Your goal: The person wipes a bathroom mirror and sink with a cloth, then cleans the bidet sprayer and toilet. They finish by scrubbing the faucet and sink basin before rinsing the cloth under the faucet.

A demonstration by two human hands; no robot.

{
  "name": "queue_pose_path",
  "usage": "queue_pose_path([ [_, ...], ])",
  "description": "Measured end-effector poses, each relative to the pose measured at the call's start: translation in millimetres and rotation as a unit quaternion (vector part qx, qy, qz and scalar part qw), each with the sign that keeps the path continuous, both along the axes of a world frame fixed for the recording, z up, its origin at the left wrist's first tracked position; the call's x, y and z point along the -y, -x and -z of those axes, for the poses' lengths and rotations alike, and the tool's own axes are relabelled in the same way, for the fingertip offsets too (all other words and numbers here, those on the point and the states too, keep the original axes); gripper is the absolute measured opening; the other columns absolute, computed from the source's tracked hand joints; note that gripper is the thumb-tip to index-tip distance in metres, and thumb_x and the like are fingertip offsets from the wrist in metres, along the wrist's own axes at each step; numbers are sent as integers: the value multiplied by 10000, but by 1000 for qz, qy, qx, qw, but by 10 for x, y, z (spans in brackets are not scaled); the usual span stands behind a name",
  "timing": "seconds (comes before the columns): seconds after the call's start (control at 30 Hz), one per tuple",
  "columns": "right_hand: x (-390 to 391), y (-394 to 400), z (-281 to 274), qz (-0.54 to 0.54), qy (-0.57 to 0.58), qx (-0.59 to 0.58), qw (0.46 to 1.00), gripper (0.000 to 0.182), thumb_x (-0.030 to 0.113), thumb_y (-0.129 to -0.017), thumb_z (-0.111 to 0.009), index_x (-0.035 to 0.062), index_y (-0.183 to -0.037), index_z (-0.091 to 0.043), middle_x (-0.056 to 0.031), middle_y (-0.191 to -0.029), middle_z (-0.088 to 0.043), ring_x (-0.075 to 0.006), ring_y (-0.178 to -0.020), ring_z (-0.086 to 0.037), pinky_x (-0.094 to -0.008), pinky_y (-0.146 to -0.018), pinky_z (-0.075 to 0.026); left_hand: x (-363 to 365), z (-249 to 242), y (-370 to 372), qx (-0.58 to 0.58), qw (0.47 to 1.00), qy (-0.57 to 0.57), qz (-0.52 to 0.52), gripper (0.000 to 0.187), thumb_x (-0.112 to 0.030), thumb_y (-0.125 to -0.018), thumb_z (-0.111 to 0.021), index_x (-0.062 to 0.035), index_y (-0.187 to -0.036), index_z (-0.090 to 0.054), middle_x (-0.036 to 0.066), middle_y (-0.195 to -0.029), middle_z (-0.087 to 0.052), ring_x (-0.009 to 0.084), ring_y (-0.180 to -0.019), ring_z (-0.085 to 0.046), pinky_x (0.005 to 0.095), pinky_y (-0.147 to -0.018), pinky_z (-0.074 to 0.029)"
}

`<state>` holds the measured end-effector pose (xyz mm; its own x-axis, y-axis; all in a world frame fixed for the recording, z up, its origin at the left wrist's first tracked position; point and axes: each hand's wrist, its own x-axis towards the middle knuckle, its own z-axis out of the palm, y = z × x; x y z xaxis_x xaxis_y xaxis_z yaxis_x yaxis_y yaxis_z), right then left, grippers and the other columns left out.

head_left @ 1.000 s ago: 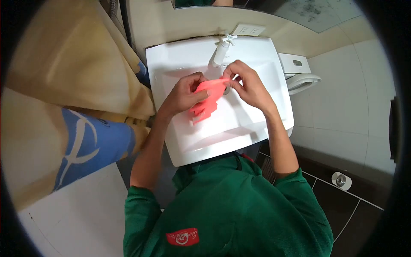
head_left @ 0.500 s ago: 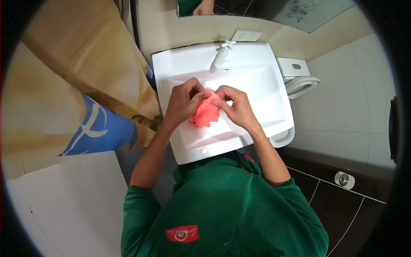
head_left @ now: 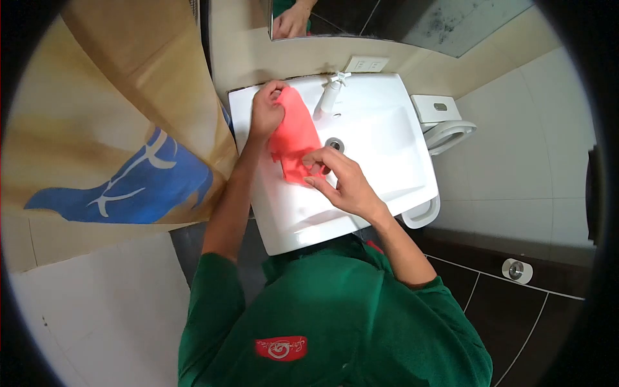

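Observation:
A bright pink piece, by its look a rubber glove [head_left: 296, 129], stretches lengthwise over the left side of the white sink [head_left: 393, 148]. My left hand [head_left: 267, 113] grips its upper end close to the back rim, fingers partly hidden behind it. At the crumpled lower end, my right hand [head_left: 342, 180] has thumb and forefinger curled around a bit of the pink material. Small finger-like folds stick out along the lower left side. Just right of the glove shows the drain [head_left: 334, 144], and behind it rises the white faucet [head_left: 331, 93].
A patterned shower curtain [head_left: 129, 129] hangs close by my left arm. The mirror [head_left: 387, 22] and a socket plate [head_left: 367, 64] are on the wall behind the sink. To the right stands a toilet [head_left: 449, 134]; a paper roll [head_left: 517, 271] is lower right.
My left hand has moved up and back, drawing the bunched pink glove out long. My right hand has shifted slightly down to its lower end. The drain has come into view.

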<state>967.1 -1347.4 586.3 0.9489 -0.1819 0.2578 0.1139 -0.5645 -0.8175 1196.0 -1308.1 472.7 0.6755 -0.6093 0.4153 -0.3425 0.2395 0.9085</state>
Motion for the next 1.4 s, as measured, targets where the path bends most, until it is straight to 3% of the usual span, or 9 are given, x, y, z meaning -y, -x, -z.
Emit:
queue_pose_path([
  [0.23,496,607,498,133,31,-109,985,206,44,-812,-614,12,-1005,-549,-108,-893,-573,-223,-776,-571,-314,-686,-473,1009,127,-249,-63,966,-183,173,415,-46,-773,-611,4,-1183,-568,108,-1089,-619,158,-975,-572,254,-817,-450],
  [0.5,425,1415,1029,279,32,-56,958,146,23,-821,-576,-6,-961,-546,-121,-876,-554,-209,-772,-566,-279,-676,-463,1201,171,-406,-80,938,-245,230,445,-171,-754,-699,20,-1142,-594,151,-1055,-645,183,-937,-605,269,-816,-465],
  [0.6,393,1358,1103,322,-13,-76,944,149,24,-819,-576,-8,-961,-544,-120,-865,-545,-224,-757,-559,-283,-680,-459,1219,171,-482,16,939,-260,224,440,-169,-759,-700,18,-1143,-595,137,-1062,-646,173,-939,-606,264,-822,-462],
  [0.73,397,1313,1219,319,98,-29,942,94,19,-777,-591,14,-862,-550,-117,-791,-555,-263,-720,-544,-325,-642,-443,1137,-123,-463,44,915,-293,274,332,-127,-760,-665,9,-1060,-628,134,-978,-662,163,-910,-610,279,-797,-465],
  [0.83,388,1281,1223,331,90,-9,939,79,16,-753,-601,25,-813,-549,-113,-757,-557,-270,-705,-538,-339,-622,-431,1194,-315,-415,242,854,-409,211,247,-73,-738,-610,4,-972,-628,159,-855,-644,221,-841,-619,322,-747,-473],
  [0.93,379,1279,1255,334,98,-15,937,75,10,-748,-603,26,-804,-555,-112,-751,-559,-270,-700,-540,-340,-617,-425,1217,-404,-393,420,808,-367,192,222,-44,-701,-580,0,-915,-614,169,-789,-612,285,-778,-606,364,-679,-473],
  [1.03,386,1293,1273,332,123,-23,935,71,5,-743,-603,30,-790,-557,-108,-740,-562,-273,-691,-537,-347,-614,-418,1118,-342,-401,491,821,-251,150,220,-47,-704,-577,-19,-918,-616,155,-857,-629,313,-797,-599,380,-675,-479],
  [1.13,369,1287,1269,333,135,-11,933,75,0,-735,-603,34,-782,-555,-99,-739,-566,-271,-693,-537,-347,-619,-411,1041,-373,-355,547,784,-272,114,251,-50,-699,-585,-46,-949,-594,150,-867,-617,303,-796,-605,398,-685,-479],
  [1.4,376,1304,1228,324,156,-13,933,113,-14,-699,-610,49,-776,-557,-82,-742,-572,-267,-709,-548,-350,-630,-409,989,-338,-389,656,740,-141,57,347,-68,-733,-572,-89,-1070,-493,96,-1130,-516,261,-1051,-507,380,-869,-429],
])
